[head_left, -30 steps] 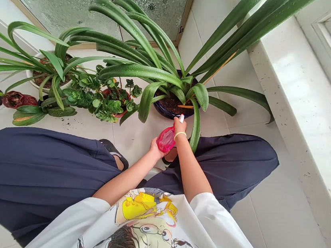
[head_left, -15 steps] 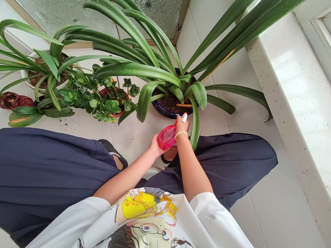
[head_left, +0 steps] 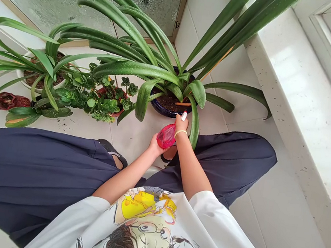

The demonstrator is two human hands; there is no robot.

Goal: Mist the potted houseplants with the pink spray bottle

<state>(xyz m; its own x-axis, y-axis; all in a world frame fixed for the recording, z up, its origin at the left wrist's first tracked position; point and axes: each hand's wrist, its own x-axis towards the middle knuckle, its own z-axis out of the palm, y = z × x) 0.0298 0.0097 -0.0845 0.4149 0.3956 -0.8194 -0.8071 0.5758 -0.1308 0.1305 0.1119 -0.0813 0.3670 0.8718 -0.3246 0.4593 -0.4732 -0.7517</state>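
One pink spray bottle (head_left: pixel 166 136) is held near the dark blue pot (head_left: pixel 163 109), at its six o'clock. The left hand (head_left: pixel 156 146) cups its base, fingers partly hidden; the right hand (head_left: pixel 180 125) clamps the neck, concealing it. The long axis runs seven to one o'clock, white nozzle (head_left: pixel 183 116) toward one.

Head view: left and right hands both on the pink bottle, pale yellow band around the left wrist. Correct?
Wrong wrist: the head view shows the pale yellow band around the right wrist. Left hand and right hand are both on the pink bottle.
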